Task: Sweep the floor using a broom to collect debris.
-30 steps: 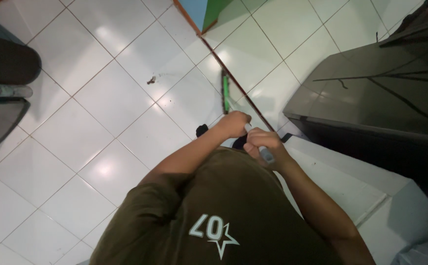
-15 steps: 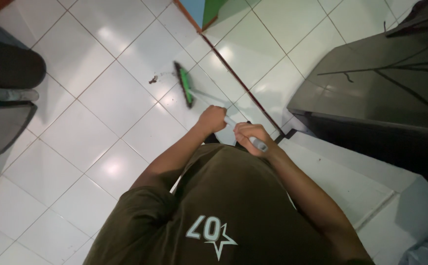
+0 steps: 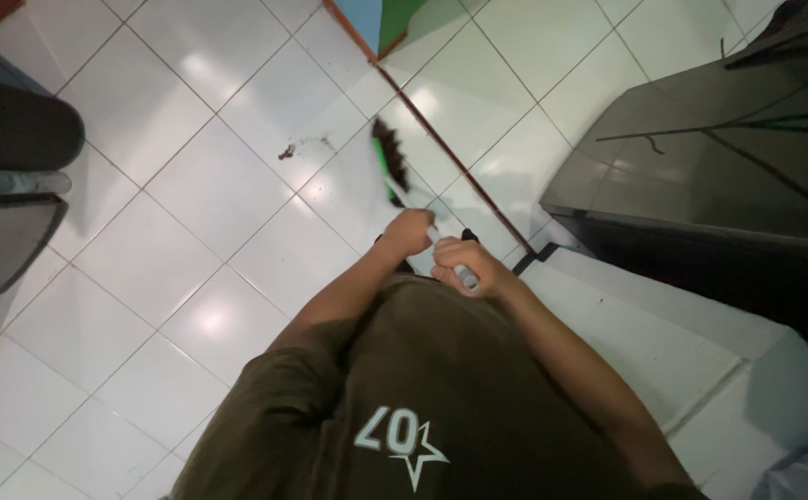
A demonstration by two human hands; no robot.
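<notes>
The broom (image 3: 391, 159) is out on the white tiled floor (image 3: 191, 222), its green-backed dark head blurred and angled just left of the brown floor strip (image 3: 450, 153) that runs diagonally from the far wall toward the person. Its pale handle (image 3: 448, 257) slants back from the head and right into both hands. Left hand (image 3: 407, 231) is wrapped tight around the handle on the far side, nearer the head; right hand (image 3: 464, 265) is clamped just behind it, close against the olive shirt (image 3: 422, 389), with the handle's end poking out of the fist. The two hands sit nearly touching, one after the other along the handle. The broom head lies beyond and slightly left of them.

A small patch of dark debris (image 3: 286, 150) sits on the tiles, left of the broom head and apart from it.

Out on the far left edge, a clear plastic bottle (image 3: 19, 181) lies on its side beside a dark rounded shape; what is in the bottle I cannot tell. On the right stands a dark glossy cabinet (image 3: 700, 157), with a pale raised step (image 3: 645, 324) in front of it.
</notes>
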